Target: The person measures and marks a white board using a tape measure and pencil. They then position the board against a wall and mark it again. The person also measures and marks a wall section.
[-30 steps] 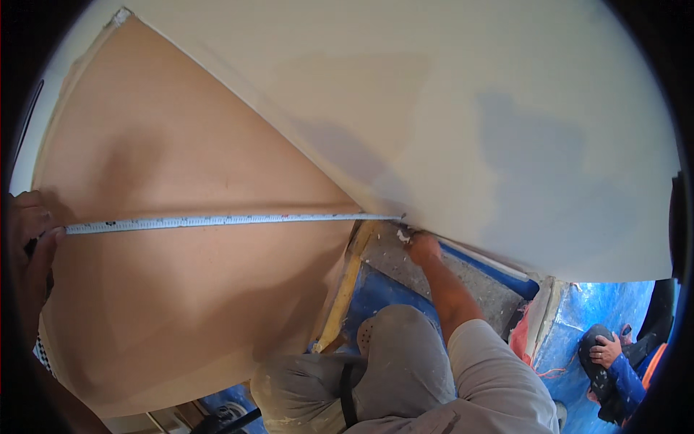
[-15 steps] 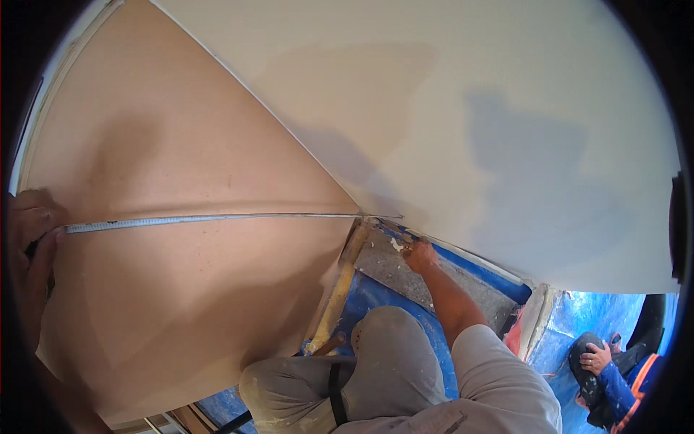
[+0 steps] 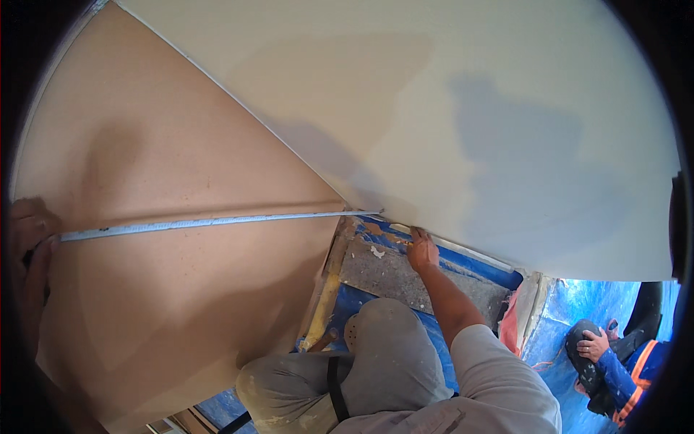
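Observation:
At the left rim, my left hand [image 3: 35, 235] is closed on a tape measure; its case is hidden in the fingers and shadow. The white blade [image 3: 195, 222] stretches rightward across a tan panel [image 3: 181, 145]. Its tip passes the panel's right corner and ends by the lower edge of a cream panel [image 3: 405, 130]. Below that edge, my right hand [image 3: 423, 251] reaches up with its fingers against the border between the cream panel and a blue rail [image 3: 470, 262]. No tool shows in it, and the fingertips are partly hidden.
Under my right arm lies a rough grey board [image 3: 387, 275], beside a yellow-stained timber [image 3: 322, 307]. Blue sheeting [image 3: 546, 347] covers the floor. A pinkish-red cloth [image 3: 510, 325] hangs near the cream panel's end. Another person [image 3: 614, 369] in blue and orange sits at the lower right.
My right hand has moved up to the cream panel's lower edge, its fingers reaching further. The tape blade now shows more of its face. The whole view has shifted slightly.

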{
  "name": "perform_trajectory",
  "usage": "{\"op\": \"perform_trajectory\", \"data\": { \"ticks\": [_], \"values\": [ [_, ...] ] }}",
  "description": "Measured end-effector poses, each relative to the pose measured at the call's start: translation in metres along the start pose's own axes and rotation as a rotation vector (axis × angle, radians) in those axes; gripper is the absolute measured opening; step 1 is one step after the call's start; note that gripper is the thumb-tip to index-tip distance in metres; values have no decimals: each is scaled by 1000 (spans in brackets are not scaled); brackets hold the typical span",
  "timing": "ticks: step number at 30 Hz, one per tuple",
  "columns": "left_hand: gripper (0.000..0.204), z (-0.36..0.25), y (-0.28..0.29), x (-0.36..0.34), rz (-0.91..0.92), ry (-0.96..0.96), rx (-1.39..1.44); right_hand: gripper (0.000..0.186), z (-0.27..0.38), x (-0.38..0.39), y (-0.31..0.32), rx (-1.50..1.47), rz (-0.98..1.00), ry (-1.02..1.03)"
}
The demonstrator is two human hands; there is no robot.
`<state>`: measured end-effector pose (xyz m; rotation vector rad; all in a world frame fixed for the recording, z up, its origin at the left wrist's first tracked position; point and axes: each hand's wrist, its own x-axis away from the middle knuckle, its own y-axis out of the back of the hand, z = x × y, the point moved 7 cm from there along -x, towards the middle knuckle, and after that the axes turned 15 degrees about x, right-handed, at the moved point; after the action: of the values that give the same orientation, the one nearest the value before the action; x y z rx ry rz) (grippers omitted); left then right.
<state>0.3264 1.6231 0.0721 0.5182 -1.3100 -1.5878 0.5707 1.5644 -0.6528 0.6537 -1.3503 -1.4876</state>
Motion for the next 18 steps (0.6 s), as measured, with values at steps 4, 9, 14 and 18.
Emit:
{"op": "perform_trajectory", "data": {
  "ticks": [4,9,14,18],
  "values": [
    [20,9,-29,8,-486,-116,222,56,-11,5,-24,-18,234,-100],
    [4,-16,-37,-18,-309,-75,-304,32,-19,0,-28,93,345,-62],
    [12,-67,-35,-43,-334,-171,-307,26,-15,14,-34,157,279,17],
    [12,-92,-54,-65,-314,-301,-413,26,-26,29,-39,-17,343,-166]
  ]
}}
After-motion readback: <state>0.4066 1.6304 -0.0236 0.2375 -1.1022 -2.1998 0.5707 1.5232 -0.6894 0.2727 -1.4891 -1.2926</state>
